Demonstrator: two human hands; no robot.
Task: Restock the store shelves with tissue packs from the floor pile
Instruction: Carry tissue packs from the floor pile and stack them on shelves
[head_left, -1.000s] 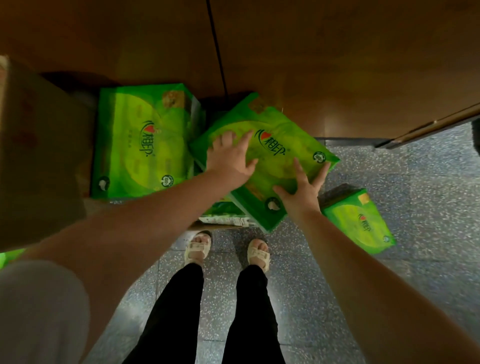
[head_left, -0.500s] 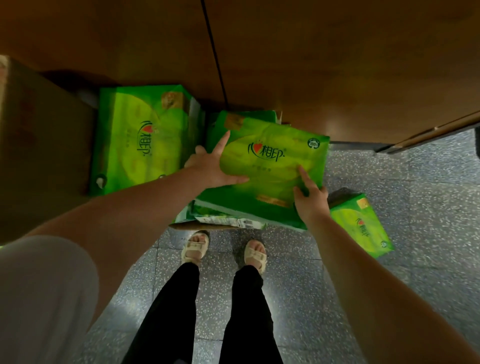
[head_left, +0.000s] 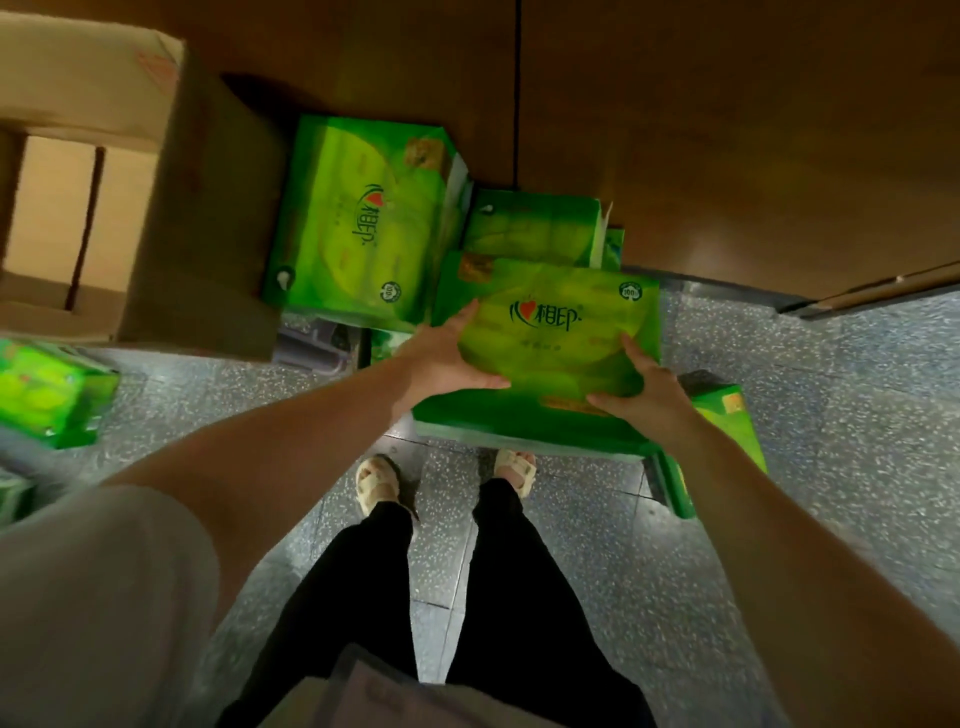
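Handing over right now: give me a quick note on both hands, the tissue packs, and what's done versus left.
Left hand and right hand both grip the ends of one green tissue pack, held above the feet.
More packs lie on the floor against the wooden panel, beside a cardboard box; others lie scattered at both sides.
Done: pack picked up. Left: shelve it, then the rest.

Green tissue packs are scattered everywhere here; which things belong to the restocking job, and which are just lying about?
Part of the job:
- green plastic-wrapped tissue pack, held between left hand and right hand
- large green pack against the wooden panel
- green pack behind the held one
- green pack at right
- green pack at far left

Lying about:
- open brown cardboard box
- speckled grey floor
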